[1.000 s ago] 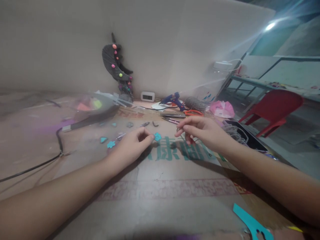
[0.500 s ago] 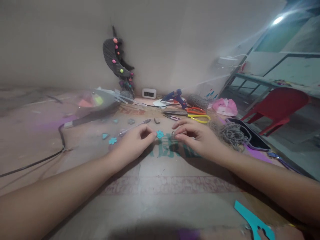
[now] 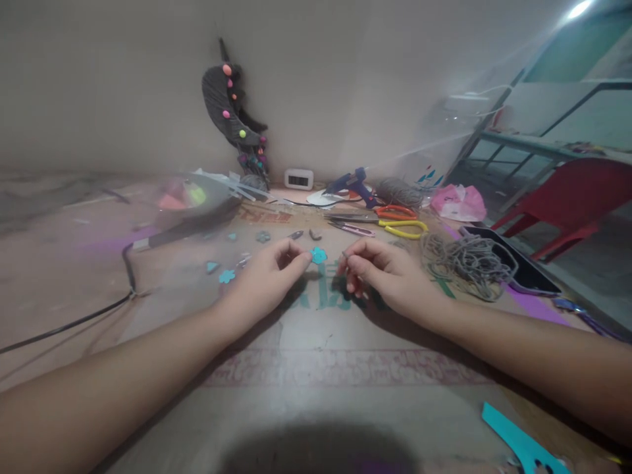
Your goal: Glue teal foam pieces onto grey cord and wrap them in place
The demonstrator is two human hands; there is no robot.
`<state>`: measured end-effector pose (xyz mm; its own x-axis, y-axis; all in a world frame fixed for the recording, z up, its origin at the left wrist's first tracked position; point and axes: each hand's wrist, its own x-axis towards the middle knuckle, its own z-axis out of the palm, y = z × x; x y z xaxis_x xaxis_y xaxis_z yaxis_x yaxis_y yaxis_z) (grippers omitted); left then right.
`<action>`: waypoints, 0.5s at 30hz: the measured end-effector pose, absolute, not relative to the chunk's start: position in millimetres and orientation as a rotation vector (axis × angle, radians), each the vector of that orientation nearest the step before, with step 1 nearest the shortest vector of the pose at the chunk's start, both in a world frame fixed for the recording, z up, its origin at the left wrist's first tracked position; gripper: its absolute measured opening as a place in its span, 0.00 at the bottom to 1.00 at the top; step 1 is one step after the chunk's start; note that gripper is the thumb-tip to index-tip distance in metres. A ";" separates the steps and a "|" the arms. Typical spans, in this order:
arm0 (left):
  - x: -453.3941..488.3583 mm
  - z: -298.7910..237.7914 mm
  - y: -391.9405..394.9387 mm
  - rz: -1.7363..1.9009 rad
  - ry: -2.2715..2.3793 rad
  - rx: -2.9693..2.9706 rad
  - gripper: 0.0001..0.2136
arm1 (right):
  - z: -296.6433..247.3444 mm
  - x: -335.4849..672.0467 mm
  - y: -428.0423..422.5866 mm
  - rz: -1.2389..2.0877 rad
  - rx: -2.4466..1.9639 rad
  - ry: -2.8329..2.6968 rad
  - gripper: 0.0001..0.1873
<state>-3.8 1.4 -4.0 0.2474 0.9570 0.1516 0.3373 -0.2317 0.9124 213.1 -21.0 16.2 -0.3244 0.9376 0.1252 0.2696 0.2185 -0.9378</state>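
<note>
Directions read as a clock face centred on the one turquoise flower (image 3: 318,255) held mid-view. One more turquoise flower cutout (image 3: 227,276) lies at 9 o'clock, just beside one small teal triangle (image 3: 212,266). Two tools sit between 2 and 3: one with orange handles (image 3: 396,212), one with yellow handles (image 3: 402,228). There is one blue glue gun (image 3: 353,186) at 1, one white digital clock (image 3: 299,178) between 11 and 12, one tangle of grey yarn (image 3: 469,263) at 3, and one turquoise offcut (image 3: 518,441) at 4. The tabletop (image 3: 257,408) bears green lettering and a dull red patterned band. Behind it rises a grey wall (image 3: 370,79), with one dark crescent ornament (image 3: 222,108) between 10 and 11; one red chair (image 3: 567,204) stands well off near 3. Both bare forearms reach in from the lower corners. The left hand (image 3: 269,273) pinches the held flower between thumb and forefinger. The right hand (image 3: 392,273), near it at 3, has curled fingers; whether they grip anything cannot be told.
</note>
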 end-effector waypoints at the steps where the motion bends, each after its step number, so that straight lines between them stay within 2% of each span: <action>1: -3.8 -4.0 1.8 0.983 1.198 1.714 0.11 | 17.2 214.1 -24.1 1.104 -1.082 -1.771 0.11; 5: -4.3 -4.2 2.9 0.968 1.185 1.700 0.11 | 24.4 220.3 -34.9 0.853 -0.766 -2.172 0.10; 8: -4.8 -5.3 3.4 0.975 1.162 1.687 0.11 | 28.8 229.9 -29.7 0.534 -0.664 -2.591 0.09; 10: -5.0 -6.3 3.8 0.971 1.167 1.668 0.11 | 31.6 241.7 -15.8 0.275 -0.804 -2.658 0.08; 12: -5.0 -7.3 4.2 0.959 1.196 1.664 0.11 | 36.8 258.6 4.5 0.086 -1.109 -2.487 0.07; 15: -4.8 -7.6 4.5 0.951 1.227 1.681 0.12 | 50.7 287.6 36.7 0.052 -1.491 -2.052 0.09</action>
